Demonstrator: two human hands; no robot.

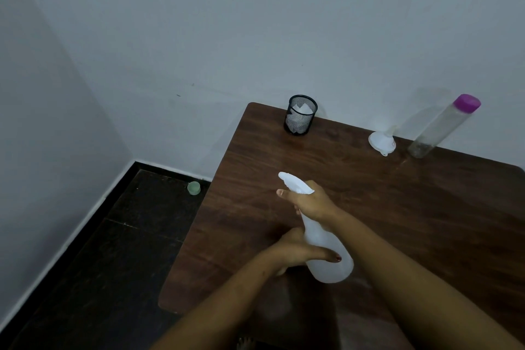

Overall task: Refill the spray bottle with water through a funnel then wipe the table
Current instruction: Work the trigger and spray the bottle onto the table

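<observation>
Dark wooden table, set into a corner of pale walls, carries all the items noted.

Grip: the right hand is closed round the top of the spray bottle, just below the white spray head. It covers the neck and trigger, so the joint between head and body cannot be seen. The left hand holds the bottle's body, thumb laid across the front. Its fingers pass behind the bottle and are hidden. The bottle leans, nozzle pointing away toward the far left. Whether its base touches the table cannot be told. The body is translucent white, and no water level can be made out.

Outward: a white funnel lies on its side near the far edge. Just beside it, to the right, stands a clear bottle with a purple cap, and its contents are unclear. A black mesh cup at the far left corner holds crumpled white material, cloth or paper undetermined.

Surface and room: the table's right and near edges are cut off by the frame. Left of the table is a dark tiled floor, with black skirting along the walls. One small green object sits on the floor by the wall, identity uncertain.

Count: two hands, one spray bottle, one funnel, one clear bottle, one mesh cup, one green object.
</observation>
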